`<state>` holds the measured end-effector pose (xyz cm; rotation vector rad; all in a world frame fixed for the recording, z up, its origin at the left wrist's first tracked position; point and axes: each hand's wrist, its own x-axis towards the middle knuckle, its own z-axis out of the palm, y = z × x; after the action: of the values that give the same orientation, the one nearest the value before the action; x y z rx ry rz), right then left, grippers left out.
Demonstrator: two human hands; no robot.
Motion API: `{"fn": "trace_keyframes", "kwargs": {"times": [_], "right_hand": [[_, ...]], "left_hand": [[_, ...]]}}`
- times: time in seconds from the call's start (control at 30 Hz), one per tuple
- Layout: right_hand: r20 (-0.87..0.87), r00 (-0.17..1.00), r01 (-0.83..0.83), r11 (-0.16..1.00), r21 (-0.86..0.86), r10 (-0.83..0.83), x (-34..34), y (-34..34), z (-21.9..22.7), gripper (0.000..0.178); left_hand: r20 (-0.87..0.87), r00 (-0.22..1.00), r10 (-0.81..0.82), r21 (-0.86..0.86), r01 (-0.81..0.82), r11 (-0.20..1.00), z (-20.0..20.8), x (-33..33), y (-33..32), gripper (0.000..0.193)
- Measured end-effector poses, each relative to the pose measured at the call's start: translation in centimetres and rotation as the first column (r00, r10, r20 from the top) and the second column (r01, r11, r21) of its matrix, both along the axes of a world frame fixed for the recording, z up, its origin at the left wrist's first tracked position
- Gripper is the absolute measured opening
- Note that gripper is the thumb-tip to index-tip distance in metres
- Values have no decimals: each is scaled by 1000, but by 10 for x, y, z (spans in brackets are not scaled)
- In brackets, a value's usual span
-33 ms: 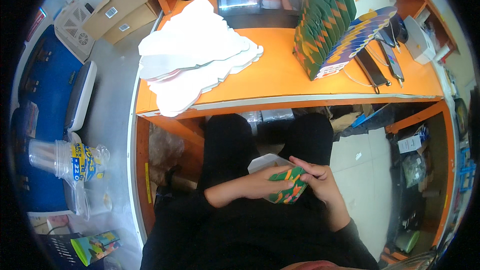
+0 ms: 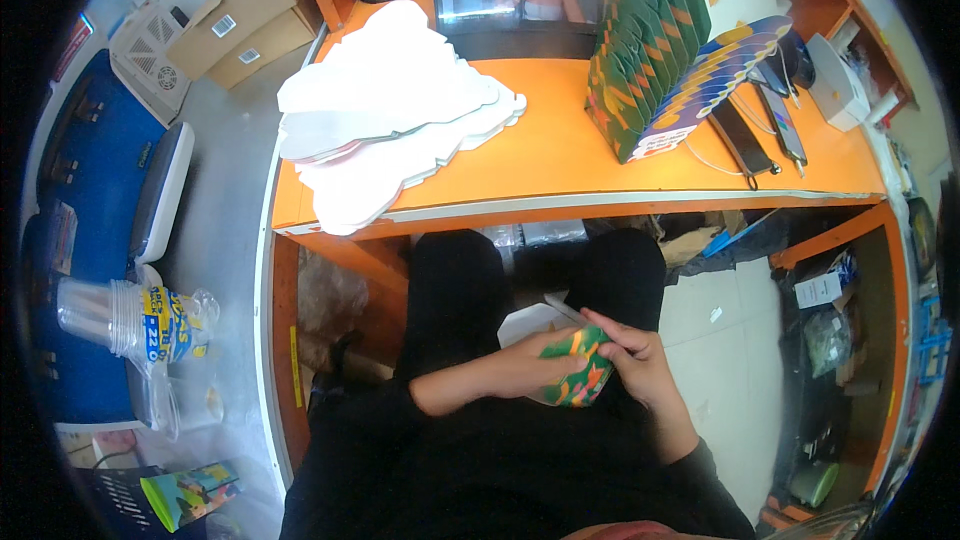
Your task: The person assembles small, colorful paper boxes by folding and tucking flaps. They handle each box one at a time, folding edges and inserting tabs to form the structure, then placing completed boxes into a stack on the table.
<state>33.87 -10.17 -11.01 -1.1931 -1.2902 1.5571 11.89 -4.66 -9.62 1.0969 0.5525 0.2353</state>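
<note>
Over my lap is a small folding paper carton (image 2: 568,372), green with orange and pink patterning outside and white inside. It is tilted, with a white flap standing up on its far left side. My left hand (image 2: 510,367) is closed on its near left side, with the fingers lying over the printed panel. On the right side, my right hand (image 2: 637,358) grips the carton between thumb and fingers. A narrow greyish flap (image 2: 566,308) sticks out at the right fingertips. The carton's underside is hidden.
Ahead, an orange desk (image 2: 540,165) bears a pile of flat white blanks (image 2: 390,105), a screen (image 2: 517,0), nested green cartons (image 2: 645,50) and a power bank (image 2: 742,137). Stacked plastic cups (image 2: 135,320) lie on the grey counter (image 2: 225,240) at left. Shelving stands at right.
My right fingers have drawn back slightly from the carton's far edge, and the narrow flap now shows there. My left hand has barely moved.
</note>
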Motion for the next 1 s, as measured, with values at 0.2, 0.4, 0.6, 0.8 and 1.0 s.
{"fn": "trace_keyframes", "kwargs": {"times": [0.2,0.4,0.6,0.8,1.0], "right_hand": [[746,665,-361,862,355,-29,-20,13,39,121],[395,912,-76,898,433,-114,-6,19,37,129],[-203,979,36,997,71,-21,0,26,60,131],[-177,984,43,960,278,7,-25,36,63,123],[-189,981,127,871,474,-40,-10,47,79,108]], "left_hand": [[-47,983,180,-239,-186,953,4,12,22,55],[450,836,314,400,-503,766,37,-25,36,76],[466,859,213,560,-473,680,56,-21,38,158],[616,651,443,277,-705,653,62,7,27,150],[540,809,232,361,-472,804,59,-15,44,129]]}}
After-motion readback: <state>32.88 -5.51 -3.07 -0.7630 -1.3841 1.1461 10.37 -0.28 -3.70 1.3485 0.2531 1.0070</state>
